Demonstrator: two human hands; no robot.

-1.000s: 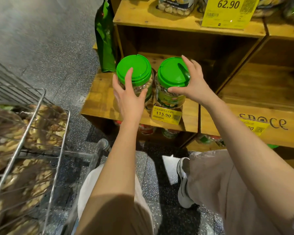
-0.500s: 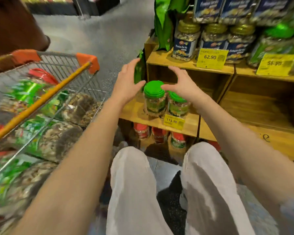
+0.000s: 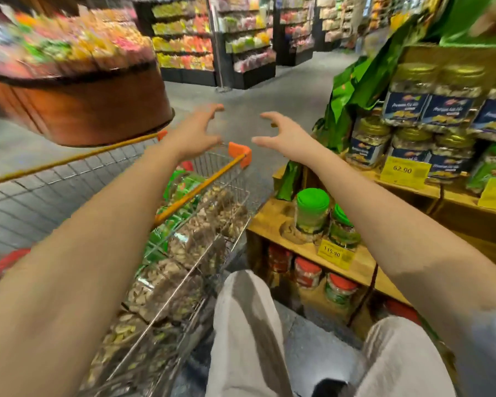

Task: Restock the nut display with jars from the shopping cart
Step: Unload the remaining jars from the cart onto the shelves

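**Above the cart, two empty hands poised for the next jar**

Between a shopping cart and a nut shelf, a person holds both bare arms out forward. The left hand (image 3: pixel 196 133) and the right hand (image 3: pixel 284 136) hover side by side, apart from each other. Each is empty, with fingers spread and half bent and the thumb held wide, as if sized for a jar. Neither touches anything.

Below the left hand, nearer the person, stands the silver wire shopping cart with a yellow rail and orange plastic corners (image 3: pixel 239 150). Inside it lie clear plastic jars of pale nuts with green labels (image 3: pixel 189 245), tipped on their sides and packed close. Blur hides their number.

Below the right hand, two clear nut jars with bright green round lids (image 3: pixel 312 216) stand upright and touching on the light wooden display shelf (image 3: pixel 269 222). They sit just behind a yellow price tag reading 115.90 (image 3: pixel 331 251). Bare wood shows to their left.

The step in hand seems to be reaching into the cart for more stock. To do it well, the hands should drop toward the cart. Each should close round the body of a topmost jar, not its lid, and lift it clear of the wire rim before turning it upright. Setting it on the bare wood beside the standing pair, label forward, would likely avoid knocking them.
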